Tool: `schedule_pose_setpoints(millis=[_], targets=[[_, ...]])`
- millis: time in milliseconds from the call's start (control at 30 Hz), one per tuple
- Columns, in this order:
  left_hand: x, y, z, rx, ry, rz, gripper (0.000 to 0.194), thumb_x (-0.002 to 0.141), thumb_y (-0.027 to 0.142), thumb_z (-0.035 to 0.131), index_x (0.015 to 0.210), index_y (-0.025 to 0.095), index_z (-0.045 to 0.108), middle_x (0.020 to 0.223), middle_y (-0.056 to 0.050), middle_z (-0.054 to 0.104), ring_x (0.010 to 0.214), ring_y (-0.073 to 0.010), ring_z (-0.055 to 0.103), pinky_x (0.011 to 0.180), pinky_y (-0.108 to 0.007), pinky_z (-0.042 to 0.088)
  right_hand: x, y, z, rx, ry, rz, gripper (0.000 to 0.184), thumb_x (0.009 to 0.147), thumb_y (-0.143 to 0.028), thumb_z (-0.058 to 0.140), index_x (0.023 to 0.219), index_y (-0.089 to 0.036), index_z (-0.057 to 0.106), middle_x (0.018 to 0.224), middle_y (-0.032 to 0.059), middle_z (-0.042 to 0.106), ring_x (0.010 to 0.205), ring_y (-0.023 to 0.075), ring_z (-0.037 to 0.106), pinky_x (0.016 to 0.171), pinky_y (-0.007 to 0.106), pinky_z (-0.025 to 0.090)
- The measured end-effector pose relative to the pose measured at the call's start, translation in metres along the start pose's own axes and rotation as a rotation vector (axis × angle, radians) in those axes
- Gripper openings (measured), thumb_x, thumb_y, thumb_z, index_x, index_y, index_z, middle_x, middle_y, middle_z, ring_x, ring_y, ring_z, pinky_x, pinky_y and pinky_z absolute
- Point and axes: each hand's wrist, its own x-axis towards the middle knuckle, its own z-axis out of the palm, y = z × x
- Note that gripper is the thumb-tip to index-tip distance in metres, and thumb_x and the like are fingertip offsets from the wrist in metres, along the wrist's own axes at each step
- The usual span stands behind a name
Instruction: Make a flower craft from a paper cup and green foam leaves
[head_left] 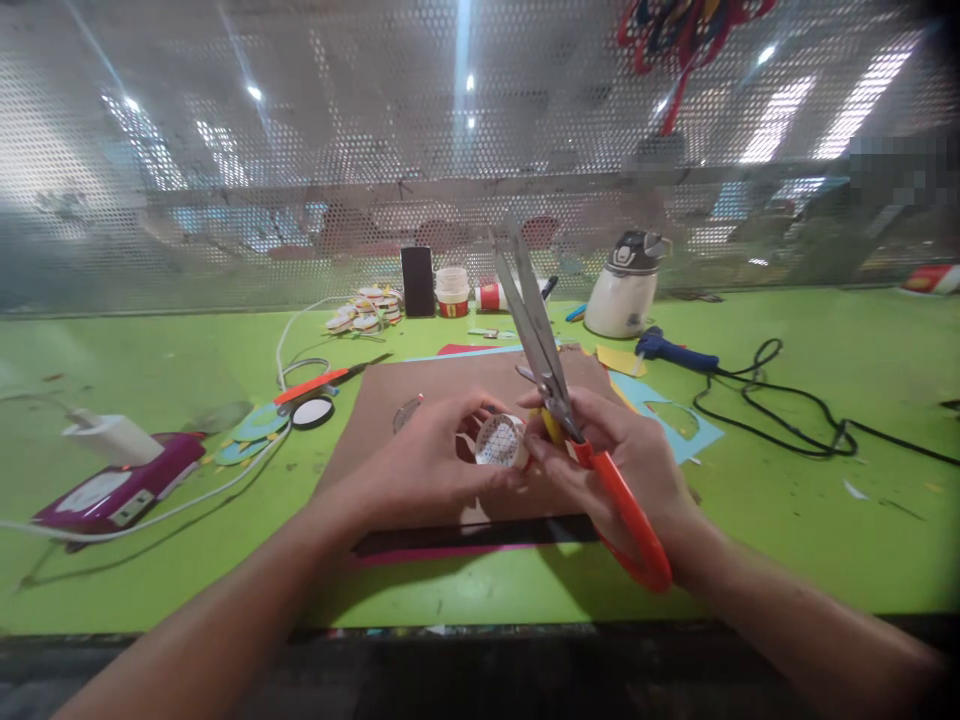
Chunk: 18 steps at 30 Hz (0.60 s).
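Observation:
My left hand (pixel 427 455) and my right hand (pixel 607 460) meet over a brown cardboard sheet (pixel 375 420) on the green table. Between their fingertips sits a small round white piece with a grid pattern (pixel 501 442), pinched by both. My right hand also grips orange-handled scissors (pixel 626 515); their grey blades (pixel 529 305) point up and away, slightly apart.
At left lie a purple device with a white charger and cable (pixel 120 485), a black-rimmed round mirror (pixel 313 412) and an orange-handled tool (pixel 319 382). At the back stand a black phone (pixel 418 281), small jars and a white kettle (pixel 622 290). A blue glue gun (pixel 675 350) with a black cord lies right, and a perforated metal screen rises behind.

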Motion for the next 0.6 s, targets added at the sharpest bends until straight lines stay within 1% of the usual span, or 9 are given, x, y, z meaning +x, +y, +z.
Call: schedule_pose_setpoints(millis=[100, 167, 233, 300, 367, 467, 533, 600], targets=[[0.000, -0.002, -0.001, -0.049, 0.015, -0.009, 0.037, 0.074, 0.032, 0.074, 0.103, 0.017, 0.058, 0.092, -0.004, 0.067, 0.080, -0.0167, 0.063, 0.069, -0.030, 0.052, -0.002, 0.004, -0.001, -0.083, 0.054, -0.048, 0.032, 0.073, -0.011, 0.062, 0.104, -0.021, 0.062, 0.077, -0.0019, 0.063, 0.069, 0.0132, 0.064, 0.066, 0.027, 0.055], [0.001, -0.004, -0.003, -0.077, 0.057, -0.001, 0.038, 0.073, 0.033, 0.076, 0.102, 0.018, 0.057, 0.091, -0.003, 0.067, 0.081, -0.0171, 0.064, 0.071, -0.031, 0.053, -0.001, 0.007, -0.003, -0.139, 0.119, -0.088, 0.032, 0.075, -0.013, 0.062, 0.106, -0.022, 0.061, 0.078, -0.0017, 0.063, 0.069, 0.0129, 0.064, 0.064, 0.026, 0.054], [0.002, -0.006, -0.005, -0.114, 0.082, 0.021, 0.038, 0.073, 0.034, 0.076, 0.102, 0.019, 0.057, 0.092, -0.004, 0.067, 0.083, -0.0176, 0.065, 0.073, -0.032, 0.053, 0.001, 0.010, -0.007, -0.151, 0.194, -0.118, 0.032, 0.077, -0.017, 0.061, 0.108, -0.022, 0.060, 0.080, -0.0009, 0.064, 0.069, 0.0130, 0.064, 0.062, 0.025, 0.053], [0.002, -0.008, -0.007, -0.154, 0.079, 0.040, 0.038, 0.075, 0.032, 0.075, 0.106, 0.019, 0.056, 0.096, -0.005, 0.066, 0.086, -0.0181, 0.066, 0.076, -0.033, 0.054, 0.004, 0.012, -0.012, -0.155, 0.256, -0.140, 0.031, 0.077, -0.018, 0.062, 0.107, -0.022, 0.061, 0.079, -0.0011, 0.064, 0.067, 0.0121, 0.064, 0.059, 0.023, 0.053], [0.003, -0.009, -0.008, -0.186, 0.075, 0.059, 0.042, 0.077, 0.029, 0.074, 0.113, 0.019, 0.056, 0.100, -0.006, 0.065, 0.088, -0.0180, 0.066, 0.078, -0.033, 0.054, 0.007, 0.013, -0.016, -0.163, 0.282, -0.142, 0.030, 0.075, -0.018, 0.064, 0.104, -0.022, 0.063, 0.073, -0.0029, 0.061, 0.060, 0.0106, 0.062, 0.056, 0.021, 0.051], [0.002, -0.011, -0.010, -0.232, 0.077, 0.073, 0.054, 0.077, 0.028, 0.074, 0.126, 0.023, 0.053, 0.110, -0.008, 0.062, 0.089, -0.0175, 0.065, 0.080, -0.035, 0.055, 0.009, 0.011, -0.022, -0.184, 0.248, -0.079, 0.029, 0.075, -0.020, 0.063, 0.104, -0.021, 0.063, 0.069, -0.0026, 0.060, 0.058, 0.0117, 0.061, 0.053, 0.022, 0.050], [0.001, -0.012, -0.011, -0.280, 0.074, 0.065, 0.061, 0.077, 0.028, 0.074, 0.133, 0.026, 0.049, 0.116, -0.008, 0.061, 0.092, -0.0185, 0.065, 0.081, -0.037, 0.055, 0.008, 0.010, -0.024, -0.188, 0.184, -0.039, 0.034, 0.076, -0.021, 0.062, 0.110, -0.020, 0.060, 0.077, 0.0010, 0.065, 0.066, 0.0147, 0.065, 0.057, 0.025, 0.053], [0.000, -0.012, -0.013, -0.327, 0.085, 0.064, 0.064, 0.078, 0.028, 0.074, 0.136, 0.027, 0.048, 0.117, -0.009, 0.063, 0.097, -0.0203, 0.065, 0.084, -0.038, 0.055, 0.007, 0.010, -0.024, -0.199, 0.124, -0.023, 0.040, 0.077, -0.021, 0.062, 0.117, -0.020, 0.057, 0.087, 0.0041, 0.069, 0.075, 0.0166, 0.068, 0.063, 0.027, 0.055]])
